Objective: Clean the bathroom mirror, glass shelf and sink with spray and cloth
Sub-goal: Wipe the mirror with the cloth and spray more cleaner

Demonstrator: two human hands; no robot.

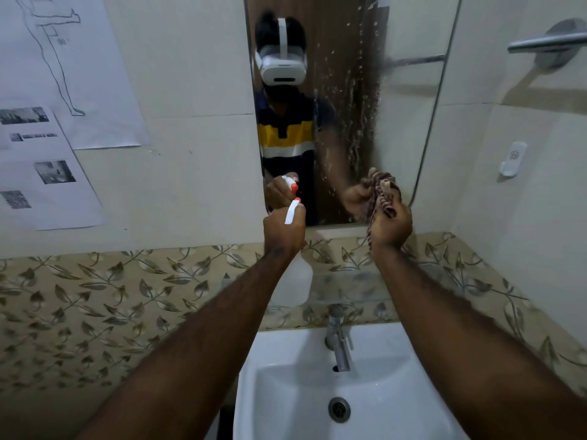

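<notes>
The mirror (403, 128) hangs on the tiled wall, with spray droplets running down its middle. My left hand (282, 231) grips a translucent white spray bottle (297, 281) with a white and orange nozzle pointing at the mirror's lower edge. My right hand (391, 228) holds a bunched dark red striped cloth (382, 196) against the bottom of the mirror. Under both hands is the glass shelf (355, 289), and below it the white sink (381, 392).
A chrome tap (338, 341) stands at the back of the sink, above the drain (339, 409). Paper sheets (50, 128) are stuck to the wall at left. A metal towel bar (549, 41) and a white wall hook (512, 158) are at right.
</notes>
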